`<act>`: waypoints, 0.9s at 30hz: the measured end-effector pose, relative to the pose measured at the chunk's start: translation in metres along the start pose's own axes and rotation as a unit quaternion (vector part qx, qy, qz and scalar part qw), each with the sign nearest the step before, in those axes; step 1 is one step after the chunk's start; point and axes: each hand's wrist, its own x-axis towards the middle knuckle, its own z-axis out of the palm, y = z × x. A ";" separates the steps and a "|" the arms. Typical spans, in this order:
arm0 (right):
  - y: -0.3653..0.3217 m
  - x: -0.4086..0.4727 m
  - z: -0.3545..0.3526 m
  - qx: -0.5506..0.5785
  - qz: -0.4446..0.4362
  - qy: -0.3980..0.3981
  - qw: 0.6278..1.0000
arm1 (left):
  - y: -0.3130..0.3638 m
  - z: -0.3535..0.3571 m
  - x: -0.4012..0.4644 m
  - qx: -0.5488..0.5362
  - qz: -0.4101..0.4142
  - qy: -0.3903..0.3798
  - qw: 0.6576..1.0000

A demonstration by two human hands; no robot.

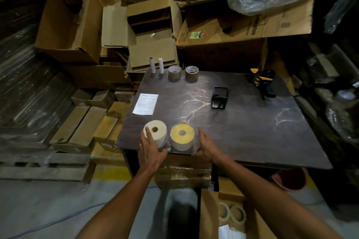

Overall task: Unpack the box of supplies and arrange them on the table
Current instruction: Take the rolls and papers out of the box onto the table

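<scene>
Left hand [150, 150]: fingers spread open, laid against the outer side of the white roll [156, 132]; it presses rather than clamps, so no closed grip.
Right hand [206, 146]: open and flat, palm turned inward against the outer side of the yellow-topped roll [181, 137].
Why held so: the two rolls stand on end between the hands, side by side and touching or nearly so; the hands seem to be squaring them into a neat pair at the near edge of the counter [252, 132].
Ahead of the left hand: a printed sheet [145, 104] lying flat; its text is too small to read.
Far ahead of the hands: two white tubes [156, 65] upright, then two brown tape rolls [183, 73] on end, all in one row along the far edge, which suggests sorting by kind.
Ahead and right of the right hand: a black square holder [220, 98]; beyond it a black-and-yellow tape dispenser [262, 80].
Below the right forearm: the open box [209, 217], on the floor, with two clear tape rolls [232, 215] inside, so unpacking is unfinished.
Writing: the large carton [233, 31] behind the counter shows letters ending "ompton"; the rest is unclear.
</scene>
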 end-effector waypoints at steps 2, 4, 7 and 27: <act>0.021 -0.022 0.005 0.011 -0.002 0.004 1.000 | 0.003 0.011 -0.031 0.008 -0.003 0.047 0.999; 0.044 -0.046 0.011 0.012 -0.004 0.011 1.000 | 0.008 0.028 -0.063 0.015 -0.013 0.061 0.998; 0.088 -0.079 0.027 0.009 -0.016 0.015 1.000 | 0.015 0.064 -0.113 -0.008 -0.035 0.006 0.999; 0.401 -0.160 0.174 0.027 0.140 -0.079 0.987 | 0.080 0.368 -0.249 -0.010 0.073 -0.326 0.942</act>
